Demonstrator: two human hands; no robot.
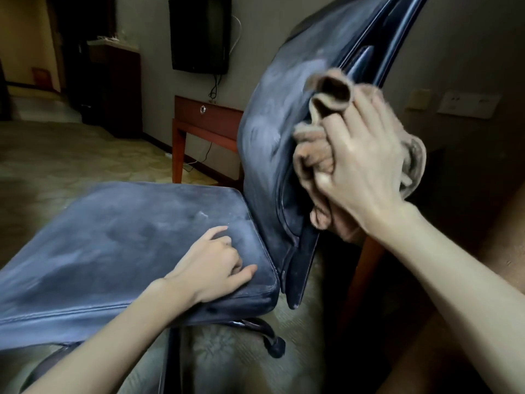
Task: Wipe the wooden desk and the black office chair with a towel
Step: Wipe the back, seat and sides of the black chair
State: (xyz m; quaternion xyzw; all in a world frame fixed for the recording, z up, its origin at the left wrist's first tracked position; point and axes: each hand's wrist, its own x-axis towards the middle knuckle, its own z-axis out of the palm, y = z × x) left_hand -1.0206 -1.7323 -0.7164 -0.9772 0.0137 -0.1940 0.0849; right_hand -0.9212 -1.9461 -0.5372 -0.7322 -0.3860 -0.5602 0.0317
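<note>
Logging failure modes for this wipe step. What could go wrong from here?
1. The black padded office chair sits on a black caster wheel. The right hand pushing on the backrest may roll or swivel it, with only the left hand bracing the seat.
2. Loose folds of the beige terry towel bulge out of the grip and could snag on the backrest edge or slip out.
3. The left hand may smear the seat's grey dust.

No legible text in view. Wall TV [199,32]: bezel is dark and blurred, no brand readable. Wall plate [468,105]: a few small dark marks, too small to tell whether they are print or sockets.
</note>
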